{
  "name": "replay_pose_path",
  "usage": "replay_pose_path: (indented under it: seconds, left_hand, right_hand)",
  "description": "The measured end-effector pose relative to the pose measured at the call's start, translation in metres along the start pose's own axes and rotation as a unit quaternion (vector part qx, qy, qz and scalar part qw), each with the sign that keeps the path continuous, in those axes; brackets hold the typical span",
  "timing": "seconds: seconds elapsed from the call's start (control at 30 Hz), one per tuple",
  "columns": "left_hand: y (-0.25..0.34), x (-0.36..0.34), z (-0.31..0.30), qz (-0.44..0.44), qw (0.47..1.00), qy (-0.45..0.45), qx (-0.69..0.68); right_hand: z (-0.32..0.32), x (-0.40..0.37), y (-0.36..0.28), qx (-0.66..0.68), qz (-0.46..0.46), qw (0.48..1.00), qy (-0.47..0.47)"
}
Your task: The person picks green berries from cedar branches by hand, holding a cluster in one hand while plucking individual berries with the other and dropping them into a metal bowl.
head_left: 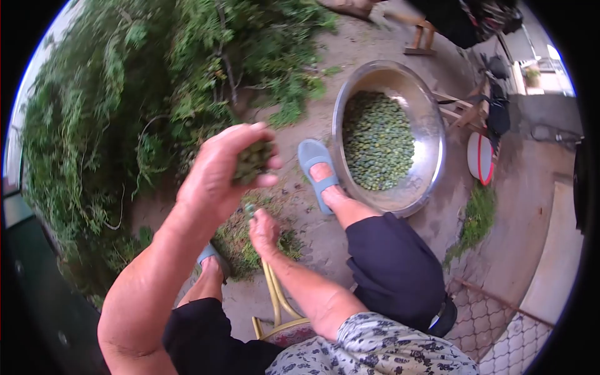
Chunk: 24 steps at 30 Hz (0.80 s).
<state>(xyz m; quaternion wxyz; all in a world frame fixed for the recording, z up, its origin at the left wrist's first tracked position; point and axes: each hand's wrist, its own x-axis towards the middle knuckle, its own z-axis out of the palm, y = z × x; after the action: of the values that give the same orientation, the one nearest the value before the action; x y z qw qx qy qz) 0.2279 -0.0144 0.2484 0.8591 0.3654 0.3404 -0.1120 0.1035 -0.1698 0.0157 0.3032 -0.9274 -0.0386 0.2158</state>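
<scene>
My left hand is raised in front of the cut evergreen branches, its fingers curled round a handful of small green cones. Lower and to the right, my right hand is closed in a pinch, with a small bluish-green cone showing at its fingertips. A wide metal basin stands tilted in view to the right of my foot. Many loose green cones lie inside it. Feathery evergreen branches are heaped at the left.
Plant scraps litter the ground between my sandalled feet. Below my hands are the yellow legs of a seat. Beyond the basin are a wooden stool and a red-rimmed white container. Another person is at the top edge.
</scene>
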Motion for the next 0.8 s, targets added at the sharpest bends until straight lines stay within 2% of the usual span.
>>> replay_pose_path:
  seconds: [0.07,0.13,0.17,0.2,0.23,0.27,0.33,0.37,0.4,0.47,0.5,0.53,0.57,0.6,0.63,0.7,0.73,0.8]
  left_hand:
    - [-0.001,0.020,0.057,-0.001,0.999,-0.045,0.017]
    - [-0.010,0.036,0.106,0.010,0.992,-0.117,0.047]
    - [-0.020,0.049,0.124,0.000,0.990,-0.131,0.059]
    - [-0.027,0.060,0.140,-0.008,0.987,-0.145,0.071]
    - [-0.029,0.059,0.155,0.016,0.984,-0.169,0.057]
    - [-0.028,0.057,0.164,0.018,0.982,-0.176,0.062]
    - [-0.025,0.052,0.179,0.040,0.983,-0.166,0.066]
    - [-0.023,0.049,0.180,0.044,0.983,-0.166,0.067]
    - [-0.016,0.039,0.182,0.050,0.981,-0.170,0.075]
    - [-0.003,0.012,0.180,0.092,0.988,-0.117,0.042]
    - [0.004,0.002,0.170,0.124,0.986,-0.104,0.038]
    - [0.012,-0.008,0.159,0.158,0.983,-0.088,0.034]
    - [0.024,-0.030,0.155,0.206,0.978,-0.038,0.009]
    - [0.032,-0.045,0.140,0.260,0.964,0.008,0.056]
    - [0.038,-0.057,0.123,0.312,0.947,0.051,0.065]
    - [0.041,-0.080,0.089,0.410,0.903,0.110,0.063]
    - [0.042,-0.093,0.078,0.431,0.886,0.149,0.081]
    - [0.031,-0.098,0.044,0.460,0.868,0.151,0.115]
  right_hand:
    - [-0.007,-0.010,-0.030,0.058,0.015,0.997,-0.045]
    - [-0.018,-0.020,-0.068,0.222,0.007,0.973,0.068]
    - [0.007,-0.026,-0.061,0.428,0.065,0.902,0.002]
    - [0.027,-0.026,-0.050,0.610,0.116,0.781,-0.067]
    - [-0.050,-0.012,-0.094,0.534,0.061,0.816,-0.212]
    - [-0.057,0.001,-0.104,0.537,0.057,0.817,-0.205]
    - [-0.071,0.018,-0.127,0.312,0.088,0.931,-0.169]
    - [-0.088,0.021,-0.137,0.307,0.078,0.938,-0.142]
    - [-0.101,0.020,-0.139,0.312,0.071,0.937,-0.137]
    - [-0.123,0.018,-0.150,0.326,-0.141,0.933,0.054]
    - [-0.104,0.038,-0.138,0.270,-0.041,0.962,-0.004]
    - [-0.123,0.043,-0.149,0.280,-0.054,0.959,-0.003]
    - [-0.153,0.047,-0.155,0.312,-0.063,0.947,0.035]
    - [-0.183,0.047,-0.162,0.343,-0.074,0.934,0.066]
    - [-0.208,0.045,-0.174,0.322,-0.084,0.936,0.117]
    - [-0.243,0.041,-0.186,0.354,-0.166,0.910,0.139]
    - [-0.257,0.037,-0.193,0.349,-0.193,0.906,0.142]
    - [-0.275,0.026,-0.206,0.331,-0.238,0.902,0.144]
